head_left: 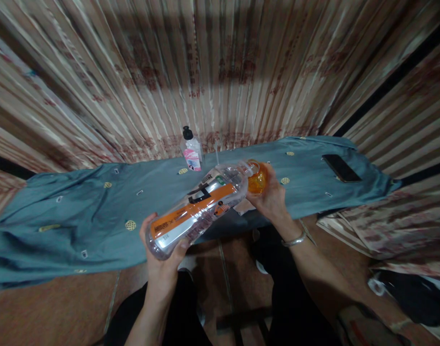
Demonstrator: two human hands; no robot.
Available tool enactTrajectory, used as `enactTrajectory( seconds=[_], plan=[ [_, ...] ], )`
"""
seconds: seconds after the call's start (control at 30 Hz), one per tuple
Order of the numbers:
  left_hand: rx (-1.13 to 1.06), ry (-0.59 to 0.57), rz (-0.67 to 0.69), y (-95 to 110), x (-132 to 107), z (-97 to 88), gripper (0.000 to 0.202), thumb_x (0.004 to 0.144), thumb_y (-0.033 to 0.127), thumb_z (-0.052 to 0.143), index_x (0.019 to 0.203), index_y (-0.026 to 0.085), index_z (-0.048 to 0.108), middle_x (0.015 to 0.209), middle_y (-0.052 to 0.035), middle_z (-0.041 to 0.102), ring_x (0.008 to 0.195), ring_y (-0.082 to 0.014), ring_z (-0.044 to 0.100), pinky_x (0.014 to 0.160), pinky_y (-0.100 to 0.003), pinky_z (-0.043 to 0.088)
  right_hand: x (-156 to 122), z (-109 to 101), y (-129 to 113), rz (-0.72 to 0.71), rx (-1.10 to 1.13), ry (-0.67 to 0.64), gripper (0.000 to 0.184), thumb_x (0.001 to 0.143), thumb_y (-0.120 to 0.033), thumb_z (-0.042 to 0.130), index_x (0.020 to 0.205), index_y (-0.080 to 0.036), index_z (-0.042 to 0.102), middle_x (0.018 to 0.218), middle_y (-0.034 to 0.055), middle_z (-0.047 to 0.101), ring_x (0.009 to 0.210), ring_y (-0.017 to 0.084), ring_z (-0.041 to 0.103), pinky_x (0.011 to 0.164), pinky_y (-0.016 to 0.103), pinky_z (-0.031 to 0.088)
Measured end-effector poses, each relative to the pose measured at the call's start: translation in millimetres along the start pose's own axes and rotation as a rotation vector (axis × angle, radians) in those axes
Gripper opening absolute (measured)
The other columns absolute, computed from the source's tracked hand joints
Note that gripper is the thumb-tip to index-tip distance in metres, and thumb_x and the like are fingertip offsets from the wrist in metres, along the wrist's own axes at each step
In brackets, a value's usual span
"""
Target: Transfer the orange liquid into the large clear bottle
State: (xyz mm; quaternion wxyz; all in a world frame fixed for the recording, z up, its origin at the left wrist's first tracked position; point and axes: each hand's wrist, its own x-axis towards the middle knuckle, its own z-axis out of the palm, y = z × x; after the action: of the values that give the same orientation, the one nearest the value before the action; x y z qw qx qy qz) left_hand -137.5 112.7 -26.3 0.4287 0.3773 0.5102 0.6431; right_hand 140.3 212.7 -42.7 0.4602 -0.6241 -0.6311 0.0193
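My left hand [164,266] is wrapped round the base of a large clear plastic bottle [201,206] with an orange and silver label. The bottle lies tilted across the view, its neck pointing up and right. Against its mouth is a see-through orange cup [256,181], gripped from the right by my right hand [273,198]. Whether liquid passes between the two cannot be made out. Behind the bottle, a small clear bottle [192,153] with a black cap and a pink label stands upright.
A blue-green cloth [97,211] with small yellow prints covers the narrow table. On its right side lies a black phone [340,168]. Striped curtains [212,72] hang behind and at both sides. A dark bag-like object [410,295] is at the lower right.
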Motion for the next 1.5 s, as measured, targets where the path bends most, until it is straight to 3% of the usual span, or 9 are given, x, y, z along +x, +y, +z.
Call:
enactTrajectory(
  seconds=[0.33, 0.53, 0.87, 1.03, 1.27, 1.5],
  plan=[
    [-0.003, 0.007, -0.019, 2.4, -2.4, 2.5, 0.090, 0.061, 0.041, 0.094, 0.136, 0.030, 0.046, 0.118, -0.0055, 0.071, 0.101, -0.0221, 0.071, 0.097, -0.036, 0.055, 0.3, 0.0, -5.2, -0.026, -0.036, 0.037, 0.077, 0.079, -0.059, 0.074, 0.141, -0.022, 0.048, 0.121, 0.0123, 0.076, 0.105, 0.032, 0.076, 0.086, 0.044, 0.064],
    [-0.023, 0.005, -0.017, 2.0, -1.7, 2.5, 0.089, 0.062, 0.038, 0.095, 0.136, 0.030, 0.046, 0.115, -0.0034, 0.072, 0.100, -0.0192, 0.072, 0.094, -0.030, 0.055, 0.7, 0.1, -1.6, -0.011, -0.015, 0.022, 0.084, 0.075, -0.060, 0.076, 0.143, -0.019, 0.046, 0.129, 0.0167, 0.072, 0.116, 0.035, 0.073, 0.096, 0.050, 0.061],
    [-0.042, 0.004, 0.008, 3.5, -2.2, 2.8, 0.088, 0.062, 0.033, 0.095, 0.135, 0.028, 0.047, 0.110, -0.0014, 0.073, 0.096, -0.0175, 0.073, 0.091, -0.027, 0.055, 0.3, 0.3, 1.2, -0.018, -0.001, -0.001, 0.086, 0.076, -0.056, 0.077, 0.145, -0.017, 0.044, 0.131, 0.0193, 0.071, 0.117, 0.035, 0.072, 0.099, 0.052, 0.060],
    [-0.053, -0.004, 0.002, 3.9, -2.6, 4.4, 0.088, 0.063, 0.033, 0.095, 0.136, 0.028, 0.046, 0.111, 0.0002, 0.074, 0.097, -0.0149, 0.073, 0.092, -0.023, 0.054, 0.0, 1.6, 3.5, -0.028, -0.006, 0.016, 0.086, 0.076, -0.059, 0.077, 0.144, -0.019, 0.045, 0.129, 0.0173, 0.072, 0.112, 0.035, 0.073, 0.094, 0.051, 0.061],
    [-0.042, -0.005, 0.017, 3.4, -1.2, 4.1, 0.088, 0.063, 0.033, 0.095, 0.135, 0.028, 0.047, 0.110, -0.0007, 0.075, 0.095, -0.0167, 0.073, 0.091, -0.026, 0.054, -0.2, 2.2, 4.2, -0.077, -0.031, 0.045, 0.085, 0.078, -0.062, 0.074, 0.146, -0.019, 0.044, 0.129, 0.0165, 0.072, 0.112, 0.034, 0.074, 0.092, 0.050, 0.063],
    [-0.047, 0.000, 0.013, 2.9, -1.6, 2.9, 0.088, 0.062, 0.033, 0.096, 0.136, 0.029, 0.048, 0.113, -0.0005, 0.074, 0.098, -0.0162, 0.072, 0.093, -0.025, 0.053, -0.2, 2.2, 2.2, -0.037, -0.044, 0.020, 0.087, 0.077, -0.059, 0.075, 0.145, -0.016, 0.043, 0.127, 0.0186, 0.073, 0.113, 0.035, 0.073, 0.093, 0.050, 0.063]
  ],
)
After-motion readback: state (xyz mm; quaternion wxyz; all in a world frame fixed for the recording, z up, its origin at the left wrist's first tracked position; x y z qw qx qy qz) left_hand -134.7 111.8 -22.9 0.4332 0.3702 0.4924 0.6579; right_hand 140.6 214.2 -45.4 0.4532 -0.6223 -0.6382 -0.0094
